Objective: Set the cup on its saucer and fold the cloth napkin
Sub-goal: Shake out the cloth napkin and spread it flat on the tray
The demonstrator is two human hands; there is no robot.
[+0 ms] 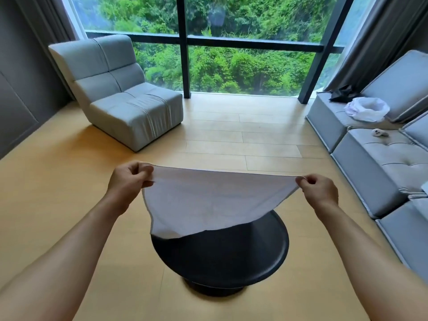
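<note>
A white cloth napkin (pixel 208 200) hangs spread in the air above a round black side table (pixel 231 256). My left hand (pixel 129 179) pinches its upper left corner and my right hand (pixel 320 189) pinches its upper right corner, so the top edge is stretched between them. The napkin's lower edge droops toward the far part of the tabletop and hides it. No cup or saucer shows in this view; the hanging cloth may cover them.
A grey armchair (pixel 120 93) stands at the back left on the wooden floor. A grey sofa (pixel 375 158) runs along the right, carrying a white bag (pixel 368 108), a dark item and a small white object. A large window fills the back wall.
</note>
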